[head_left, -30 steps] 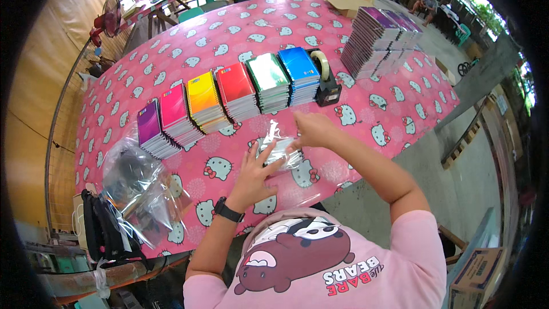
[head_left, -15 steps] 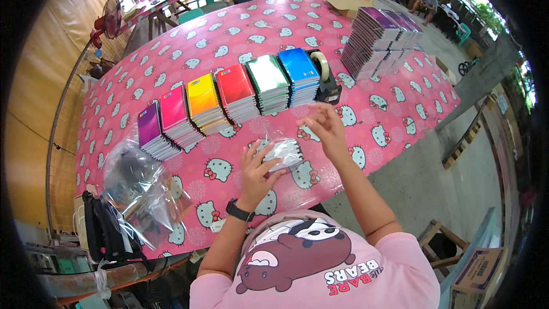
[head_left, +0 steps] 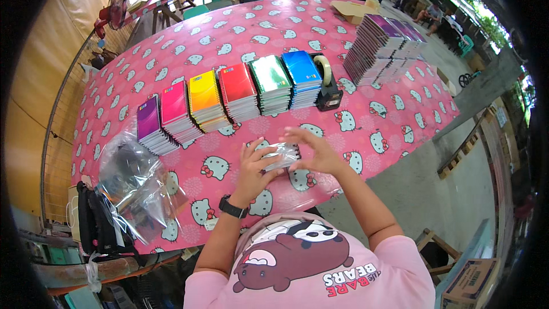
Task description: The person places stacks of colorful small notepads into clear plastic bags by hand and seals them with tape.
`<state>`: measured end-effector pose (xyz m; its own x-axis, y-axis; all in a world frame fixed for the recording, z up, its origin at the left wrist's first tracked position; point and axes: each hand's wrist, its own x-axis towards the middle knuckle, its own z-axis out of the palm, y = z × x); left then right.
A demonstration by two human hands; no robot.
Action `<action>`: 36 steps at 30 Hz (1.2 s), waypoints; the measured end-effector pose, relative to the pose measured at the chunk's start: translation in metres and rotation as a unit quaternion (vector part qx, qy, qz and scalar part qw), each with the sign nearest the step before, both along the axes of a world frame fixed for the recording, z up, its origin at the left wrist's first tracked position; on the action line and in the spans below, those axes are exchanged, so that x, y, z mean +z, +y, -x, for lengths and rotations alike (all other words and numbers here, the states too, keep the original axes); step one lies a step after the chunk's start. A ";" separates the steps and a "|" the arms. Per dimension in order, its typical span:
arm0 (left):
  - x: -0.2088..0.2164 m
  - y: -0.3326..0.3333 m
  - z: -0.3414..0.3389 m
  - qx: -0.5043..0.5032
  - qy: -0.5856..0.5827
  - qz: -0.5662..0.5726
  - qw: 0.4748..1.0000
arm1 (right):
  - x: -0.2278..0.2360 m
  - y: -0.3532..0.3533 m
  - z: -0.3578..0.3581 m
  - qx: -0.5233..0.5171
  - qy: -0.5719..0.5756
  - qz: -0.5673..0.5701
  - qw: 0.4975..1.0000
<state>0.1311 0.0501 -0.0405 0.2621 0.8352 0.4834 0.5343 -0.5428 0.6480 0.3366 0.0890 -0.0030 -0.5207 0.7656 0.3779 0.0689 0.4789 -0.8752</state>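
Quick pass: compared with a second ago, our right hand point(head_left: 313, 151) has pulled back from its reach toward the notebook row and now sits low, near the table's front edge. The clear plastic sleeve point(head_left: 278, 155) came down with it; earlier it was lifted and crumpled, now it lies flat on the pink patterned tablecloth point(head_left: 394, 131) between both hands. We read that as bag handling moving into a flatten-or-open step, nothing loaded into it yet.

Left hand point(head_left: 252, 167): fingers spread, thumb and fingertips pressing the sleeve's left edge, watch on the wrist. Right hand: open palm down, fingers extended over the sleeve's right side, touching it. Neither hand is closed into a fist.

Packages by place: six spiral notebook stacks in a row behind the sleeve, left to right purple point(head_left: 150, 125), magenta point(head_left: 175, 112), yellow-orange point(head_left: 204, 100), red point(head_left: 238, 91), green point(head_left: 270, 84), blue point(head_left: 303, 78). Each cover carries a small label strip near the top, too small to tell more. Just right of the blue stack, a black tape dispenser point(head_left: 327, 86) with a pale roll. Farther right, a big mixed pile of notebooks point(head_left: 382, 47), purple on top. Behind it, a flat brown cardboard piece point(head_left: 351, 10). Far left front, a heap of clear plastic bags point(head_left: 135, 186) beside a black bag point(head_left: 96, 230). Bottom right on the ground, a cardboard box point(head_left: 470, 281) with printed sides.
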 end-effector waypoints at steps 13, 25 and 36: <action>-0.014 -0.015 -0.008 0.095 -0.172 0.099 0.975 | -0.016 -0.026 0.035 -0.160 -0.099 -0.008 0.982; -0.009 -0.012 0.009 0.005 -0.096 0.082 0.992 | 0.010 -0.058 0.039 -0.172 -0.237 -0.144 0.945; -0.012 -0.025 -0.011 0.104 -0.077 0.036 0.991 | 0.023 -0.050 0.032 -0.116 -0.106 -0.147 0.976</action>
<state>0.1417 0.0255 -0.0528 0.0089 0.8974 0.4412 0.5209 -0.3808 0.7640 0.3050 0.0388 0.0195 -0.4362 0.7471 0.5016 0.3713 0.6572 -0.6559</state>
